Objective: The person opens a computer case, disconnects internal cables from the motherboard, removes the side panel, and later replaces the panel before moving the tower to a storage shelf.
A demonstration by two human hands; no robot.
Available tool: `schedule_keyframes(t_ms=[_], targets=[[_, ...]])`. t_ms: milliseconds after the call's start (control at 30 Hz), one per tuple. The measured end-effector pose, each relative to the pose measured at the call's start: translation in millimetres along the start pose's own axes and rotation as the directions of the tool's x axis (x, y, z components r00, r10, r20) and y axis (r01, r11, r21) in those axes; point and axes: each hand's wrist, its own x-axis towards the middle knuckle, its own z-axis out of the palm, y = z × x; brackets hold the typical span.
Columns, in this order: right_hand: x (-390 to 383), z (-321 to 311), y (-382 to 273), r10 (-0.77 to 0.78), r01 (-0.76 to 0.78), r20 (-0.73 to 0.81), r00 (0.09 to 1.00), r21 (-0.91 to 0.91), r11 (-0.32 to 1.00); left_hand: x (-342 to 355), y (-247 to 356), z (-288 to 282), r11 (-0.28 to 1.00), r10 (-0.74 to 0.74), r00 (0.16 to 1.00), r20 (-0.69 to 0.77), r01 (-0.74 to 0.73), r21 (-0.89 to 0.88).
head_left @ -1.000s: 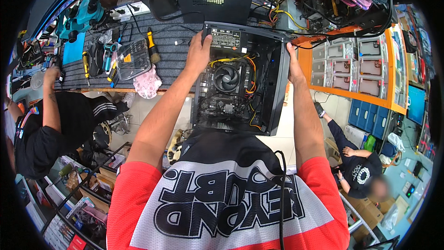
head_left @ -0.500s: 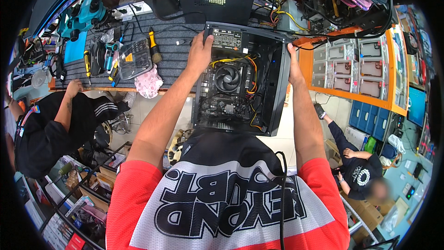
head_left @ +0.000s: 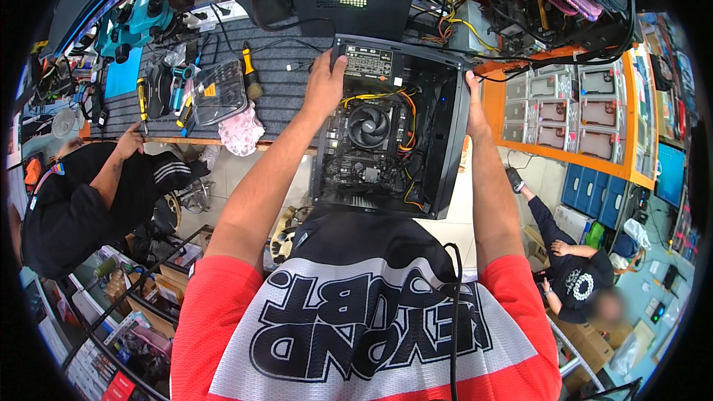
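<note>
Between my two hands is a black computer case [head_left: 438, 141], its side open toward me. Inside it show a round black CPU fan [head_left: 369, 126] on the motherboard [head_left: 349, 167], a labelled power supply [head_left: 369, 64] at the far end and yellow and black cables [head_left: 407, 115]. My left hand [head_left: 324, 87] grips the far left edge, thumb over the power supply corner. My right hand [head_left: 475, 104] is closed on the right side near the far corner; its fingers are partly hidden behind the case. The near edge of the case lies close to my body.
On the ribbed grey bench mat [head_left: 290, 104] lie a yellow-handled brush [head_left: 250, 78], a clear plastic box [head_left: 217, 93], a pink cloth [head_left: 240, 130] and screwdrivers [head_left: 142, 96]. Clear drawers [head_left: 553, 110] stand right. One person [head_left: 82, 197] sits left, another [head_left: 583, 275] lower right.
My hands and the case stay almost in place, with only a slight shift of the view. The hand of the person at left has moved along the bench edge toward the screwdriver.
</note>
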Motion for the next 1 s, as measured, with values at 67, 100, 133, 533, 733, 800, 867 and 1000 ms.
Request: schedule_keyframes(t_ms=[67, 100, 133, 533, 733, 800, 867, 1000], targets=[[-1, 1, 1, -0.028, 0.028, -0.015, 0.999, -0.010, 1.000, -1, 1, 0, 1.000, 0.004, 1.000, 0.004, -0.004, -0.001], [-2, 6, 1, -0.053, 0.052, -0.023, 0.998, -0.021, 0.998, -2, 0, -2, 1.000, 0.005, 1.000, 0.003, -0.005, 0.001], [-4, 9, -1, -0.052, 0.052, -0.020, 0.998, -0.021, 0.998, -2, 0, -2, 1.000, 0.004, 1.000, -0.001, -0.004, 0.003], [-8, 7, -7, 0.018, -0.018, 0.009, 1.000, -0.038, 0.999, -1, 5, -1, 1.000, -0.017, 1.000, 0.000, 0.017, 0.000], [-4, 7, 1, -0.040, 0.039, -0.033, 0.999, -0.022, 0.999, -1, 2, -1, 1.000, -0.013, 1.000, 0.000, 0.013, -0.001], [-5, 5, -3, -0.003, 0.002, -0.005, 1.000, -0.046, 0.999, -1, 2, -1, 1.000, -0.018, 1.000, -0.003, 0.018, -0.007], [-6, 3, -4, -0.009, 0.009, -0.008, 1.000, -0.053, 0.999, -2, 3, 0, 1.000, -0.012, 1.000, 0.000, 0.012, -0.003], [-8, 8, -4, -0.053, 0.052, -0.030, 0.998, -0.031, 0.998, -2, 5, -1, 0.999, -0.033, 0.999, 0.003, 0.033, -0.005]])
